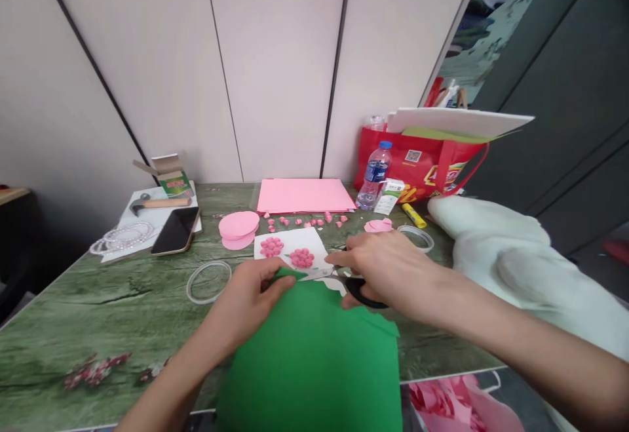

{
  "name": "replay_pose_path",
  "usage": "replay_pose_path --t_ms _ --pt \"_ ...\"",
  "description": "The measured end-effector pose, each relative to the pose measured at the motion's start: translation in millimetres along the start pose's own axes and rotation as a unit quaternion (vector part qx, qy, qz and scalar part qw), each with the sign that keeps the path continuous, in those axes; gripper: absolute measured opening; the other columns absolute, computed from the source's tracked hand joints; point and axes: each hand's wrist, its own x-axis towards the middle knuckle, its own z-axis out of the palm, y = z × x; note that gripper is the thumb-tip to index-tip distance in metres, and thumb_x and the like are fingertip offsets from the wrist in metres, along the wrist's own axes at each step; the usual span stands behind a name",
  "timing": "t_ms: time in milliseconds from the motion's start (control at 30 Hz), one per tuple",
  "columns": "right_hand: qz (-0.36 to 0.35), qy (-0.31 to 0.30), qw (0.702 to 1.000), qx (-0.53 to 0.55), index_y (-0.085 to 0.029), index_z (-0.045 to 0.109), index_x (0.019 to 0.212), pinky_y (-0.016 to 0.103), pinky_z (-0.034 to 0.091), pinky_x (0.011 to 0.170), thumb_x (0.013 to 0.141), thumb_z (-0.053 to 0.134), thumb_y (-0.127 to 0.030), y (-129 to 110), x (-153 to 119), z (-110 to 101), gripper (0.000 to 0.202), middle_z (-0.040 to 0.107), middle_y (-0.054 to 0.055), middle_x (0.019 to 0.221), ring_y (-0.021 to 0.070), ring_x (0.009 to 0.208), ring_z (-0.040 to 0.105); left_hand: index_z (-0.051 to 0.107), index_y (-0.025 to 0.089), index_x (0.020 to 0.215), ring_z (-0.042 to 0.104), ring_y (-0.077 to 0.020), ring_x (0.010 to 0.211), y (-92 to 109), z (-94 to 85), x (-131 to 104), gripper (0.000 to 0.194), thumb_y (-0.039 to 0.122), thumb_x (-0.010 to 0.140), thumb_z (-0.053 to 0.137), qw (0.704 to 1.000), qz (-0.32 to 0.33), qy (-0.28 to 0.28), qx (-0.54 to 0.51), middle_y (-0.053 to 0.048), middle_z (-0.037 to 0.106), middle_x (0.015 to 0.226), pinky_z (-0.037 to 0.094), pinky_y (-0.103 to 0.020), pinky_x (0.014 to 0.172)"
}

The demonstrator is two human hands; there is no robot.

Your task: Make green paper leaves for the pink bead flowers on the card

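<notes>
A large sheet of green paper [319,353] hangs over the table's near edge, its upper right edge cut unevenly. My left hand [255,288] pinches the sheet at its upper left corner. In my right hand [378,268] is a pair of scissors [361,291] with black handles, the blades pointing left at the green paper near my left fingertips. Just beyond the blades lies a white sheet [289,238] bearing two pink flower clusters [301,257] of small rolled pieces. Small pink paper bits [307,224] are scattered behind it.
Rolls of tape [209,282] lie left and right of my hands. Pink paper circles [238,227], a phone [175,230] and a hammer [162,202] are at left. A water bottle [375,176], red bag [417,160] and glue stick [414,215] stand or lie at right. Pink sheets [304,195] lie at the back.
</notes>
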Motion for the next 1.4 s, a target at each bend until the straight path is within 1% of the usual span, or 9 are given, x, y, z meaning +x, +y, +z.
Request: replay_pose_path --t_ms 100,333,533,633,833,933,1100,1233,1400 --pt "-0.009 -0.008 0.999 -0.045 -0.022 0.071 0.1 0.027 0.031 0.048 0.07 0.073 -0.034 -3 -4 -13 0.032 0.07 0.01 0.078 0.0261 0.067 0.065 0.05 0.018 0.059 0.036 -0.0119 0.051 7 1.7 -4 0.026 0.035 0.079 0.048 0.997 0.015 -0.011 0.076 0.002 0.042 0.055 0.024 -0.023 0.047" --pt "-0.019 -0.016 0.995 -0.092 -0.018 0.072 0.088 0.027 0.032 0.046 0.069 0.072 -0.021 -13 -19 -37 0.019 0.071 0.01 0.073 0.0245 0.064 0.065 0.041 0.02 0.058 0.035 -0.0129 0.054 19 7.4 -13 0.025 0.034 0.078 0.048 0.992 0.049 0.01 0.118 0.003 0.04 0.056 0.023 -0.024 0.051" --pt "-0.03 -0.006 0.994 -0.101 -0.017 0.072 0.082 0.026 0.029 0.045 0.067 0.074 -0.026 -15 -28 -44 0.017 0.069 0.008 0.066 0.0222 0.06 0.065 0.037 0.022 0.062 0.039 -0.0148 0.056 24 10.1 -20 0.022 0.033 0.08 0.044 0.984 0.076 0.015 0.163 0.002 0.044 0.059 0.026 -0.027 0.055" --pt "-0.028 0.0 0.994 -0.108 -0.018 0.072 0.081 0.026 0.026 0.045 0.068 0.074 -0.031 -13 -30 -44 0.018 0.07 0.008 0.065 0.0227 0.061 0.066 0.036 0.022 0.069 0.042 -0.0165 0.059 23 11.5 -23 0.017 0.032 0.083 0.039 0.981 0.071 0.019 0.178 0.001 0.047 0.063 0.027 -0.028 0.056" --pt "-0.038 0.02 0.994 -0.102 -0.018 0.072 0.078 0.026 0.024 0.043 0.067 0.076 -0.036 -8 -31 -38 0.022 0.071 0.009 0.065 0.0241 0.059 0.066 0.026 0.025 0.07 0.037 -0.0156 0.054 20 13.3 -26 0.018 0.031 0.086 0.031 0.983 0.078 0.033 0.163 0.005 0.037 0.059 0.026 -0.027 0.053" --pt "-0.037 0.01 0.995 -0.092 -0.018 0.072 0.079 0.026 0.025 0.043 0.068 0.076 -0.036 -7 -29 -36 0.021 0.072 0.009 0.066 0.0248 0.06 0.066 0.026 0.025 0.071 0.037 -0.0153 0.054 20 11.9 -27 0.018 0.032 0.086 0.032 0.986 0.072 0.034 0.144 0.004 0.039 0.06 0.027 -0.027 0.053" --pt "-0.044 0.027 0.996 -0.075 -0.018 0.072 0.077 0.026 0.023 0.043 0.066 0.075 -0.044 -2 -28 -29 0.028 0.071 0.008 0.066 0.0254 0.061 0.067 0.032 0.023 0.072 0.038 -0.0147 0.056 21 10.7 -26 0.017 0.033 0.086 0.034 0.991 0.071 0.034 0.109 0.004 0.041 0.062 0.029 -0.026 0.054" --pt "-0.051 0.047 0.997 -0.041 -0.021 0.07 0.071 0.026 0.02 0.044 0.065 0.076 -0.041 4 -30 -22 0.022 0.069 0.004 0.059 0.0212 0.058 0.064 0.035 0.023 0.072 0.034 -0.0132 0.053 20 12.4 -24 0.018 0.035 0.086 0.037 0.995 0.059 0.036 0.075 0.005 0.037 0.058 0.027 -0.025 0.051" --pt "-0.045 0.048 0.997 0.038 -0.02 0.065 0.063 0.024 0.019 0.044 0.068 0.074 -0.037 6 -34 -12 0.02 0.06 -0.001 0.049 0.0137 0.047 0.053 0.037 0.022 0.074 0.033 -0.0117 0.051 17 12.9 -26 0.02 0.038 0.086 0.038 0.999 0.041 0.017 0.009 0.006 0.036 0.058 0.024 -0.024 0.048"
